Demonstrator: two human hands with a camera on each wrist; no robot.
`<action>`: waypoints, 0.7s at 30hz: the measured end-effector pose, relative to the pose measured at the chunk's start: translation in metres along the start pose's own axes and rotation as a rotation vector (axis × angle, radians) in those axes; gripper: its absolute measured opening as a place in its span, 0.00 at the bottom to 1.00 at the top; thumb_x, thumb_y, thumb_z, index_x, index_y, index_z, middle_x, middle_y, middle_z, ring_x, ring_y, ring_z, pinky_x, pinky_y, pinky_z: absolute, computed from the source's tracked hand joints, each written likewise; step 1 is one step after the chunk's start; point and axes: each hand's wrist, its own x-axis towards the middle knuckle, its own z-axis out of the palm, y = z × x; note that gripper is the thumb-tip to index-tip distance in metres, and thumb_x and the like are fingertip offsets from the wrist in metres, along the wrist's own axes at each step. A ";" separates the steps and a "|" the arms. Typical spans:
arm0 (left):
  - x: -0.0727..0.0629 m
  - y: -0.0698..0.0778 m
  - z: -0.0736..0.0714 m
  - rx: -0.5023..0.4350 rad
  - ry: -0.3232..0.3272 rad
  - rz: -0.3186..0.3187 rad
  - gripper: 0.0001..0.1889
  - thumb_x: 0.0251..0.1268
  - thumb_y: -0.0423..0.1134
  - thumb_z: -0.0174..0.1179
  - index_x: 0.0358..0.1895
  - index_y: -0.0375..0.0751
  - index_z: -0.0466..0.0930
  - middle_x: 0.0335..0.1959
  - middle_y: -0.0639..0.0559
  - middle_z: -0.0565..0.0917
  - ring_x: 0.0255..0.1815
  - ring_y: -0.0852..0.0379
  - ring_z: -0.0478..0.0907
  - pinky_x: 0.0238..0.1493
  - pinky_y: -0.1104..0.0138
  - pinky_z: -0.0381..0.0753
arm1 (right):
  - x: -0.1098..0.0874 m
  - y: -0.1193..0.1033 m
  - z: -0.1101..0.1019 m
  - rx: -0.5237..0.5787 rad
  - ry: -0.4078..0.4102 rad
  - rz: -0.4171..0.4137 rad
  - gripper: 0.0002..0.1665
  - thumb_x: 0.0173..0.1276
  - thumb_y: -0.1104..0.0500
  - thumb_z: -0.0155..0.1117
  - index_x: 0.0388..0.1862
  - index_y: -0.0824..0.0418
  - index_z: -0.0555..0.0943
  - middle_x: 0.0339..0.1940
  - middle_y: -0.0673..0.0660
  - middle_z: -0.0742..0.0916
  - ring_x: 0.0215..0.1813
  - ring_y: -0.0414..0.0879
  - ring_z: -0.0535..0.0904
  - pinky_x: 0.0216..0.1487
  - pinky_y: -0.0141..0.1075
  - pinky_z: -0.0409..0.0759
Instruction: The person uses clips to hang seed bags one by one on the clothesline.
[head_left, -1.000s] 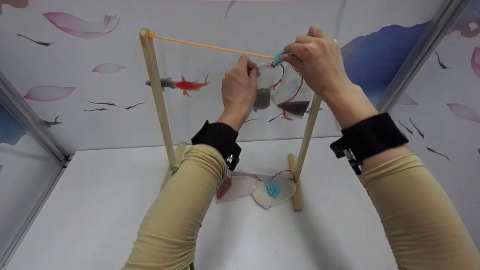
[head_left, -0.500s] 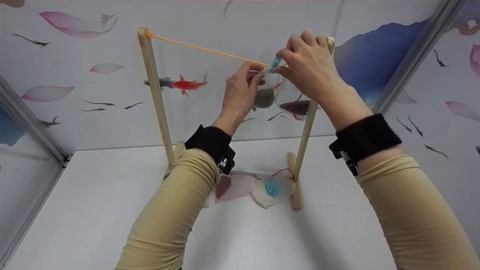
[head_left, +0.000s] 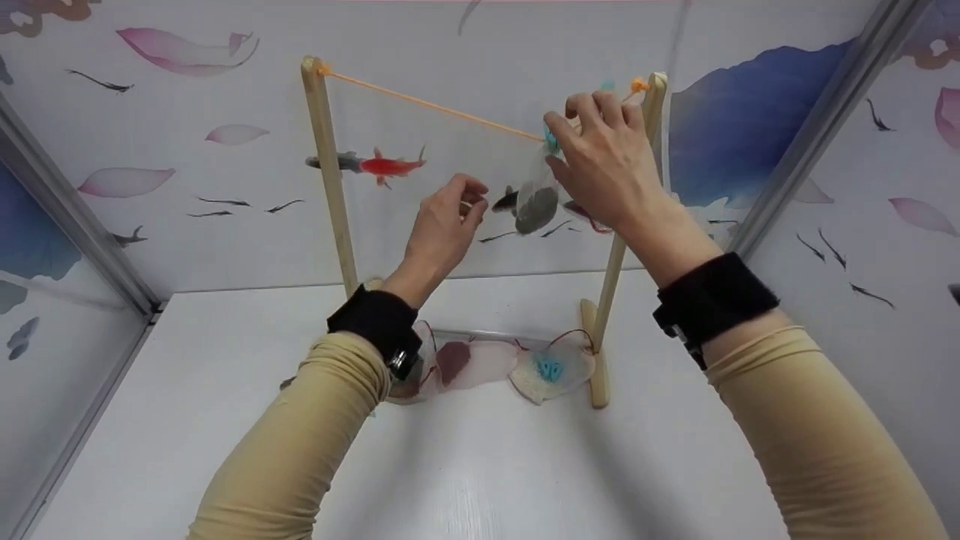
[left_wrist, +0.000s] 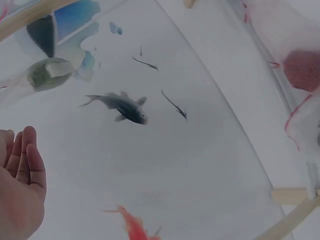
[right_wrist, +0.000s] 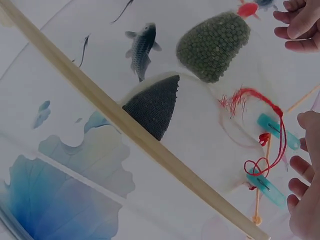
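Green grains (right_wrist: 215,47) (round, pebbly) bulge in a gauzy bag (head_left: 537,199) near both loose, empty hands (head_left: 441,232) (head_left: 609,161).

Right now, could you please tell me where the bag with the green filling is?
In the head view, the bag with the green filling hangs right of centre below the orange cord, between the left hand and the right hand.
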 end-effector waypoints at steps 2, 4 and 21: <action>-0.008 -0.011 -0.001 0.017 -0.014 -0.002 0.11 0.76 0.38 0.54 0.56 0.40 0.77 0.49 0.46 0.85 0.49 0.53 0.83 0.52 0.63 0.83 | -0.003 -0.002 0.005 0.005 0.024 -0.011 0.23 0.72 0.52 0.64 0.62 0.59 0.75 0.60 0.64 0.76 0.62 0.62 0.68 0.53 0.54 0.68; -0.017 -0.022 -0.002 0.018 -0.026 -0.010 0.11 0.76 0.38 0.54 0.55 0.41 0.78 0.49 0.47 0.86 0.49 0.52 0.83 0.52 0.61 0.82 | -0.007 -0.004 0.010 -0.001 0.057 -0.026 0.23 0.71 0.53 0.64 0.61 0.59 0.75 0.60 0.63 0.75 0.63 0.61 0.68 0.53 0.53 0.67; -0.115 -0.111 -0.008 0.183 -0.427 -0.151 0.12 0.69 0.27 0.53 0.49 0.39 0.82 0.47 0.44 0.85 0.49 0.50 0.81 0.54 0.54 0.81 | -0.057 -0.064 0.073 0.197 0.141 -0.089 0.17 0.69 0.56 0.66 0.55 0.57 0.79 0.55 0.60 0.82 0.60 0.59 0.75 0.55 0.52 0.74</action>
